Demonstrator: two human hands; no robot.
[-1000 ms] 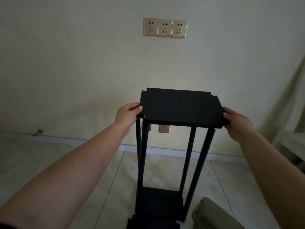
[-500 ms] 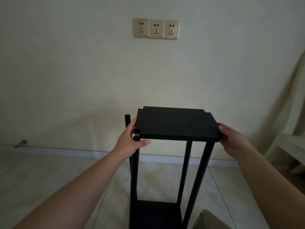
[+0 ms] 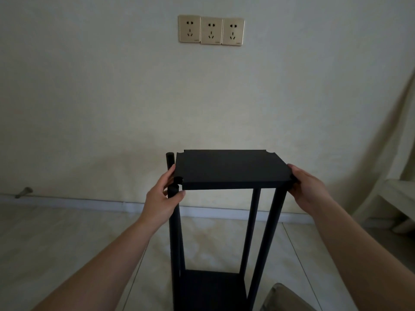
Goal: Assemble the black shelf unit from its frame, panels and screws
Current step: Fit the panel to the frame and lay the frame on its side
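both hands grip the top panel (image 3: 231,169): left hand (image 3: 165,196) also steadying the near-left post (image 3: 174,221), right hand (image 3: 307,189) its right edge; seat each corner notch against its post, keeping it level.

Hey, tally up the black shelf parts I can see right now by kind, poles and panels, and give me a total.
Black poles: 4, namely far left, near left, far right, near right
Black panels: 2, namely top panel, bottom panel
Total: 6
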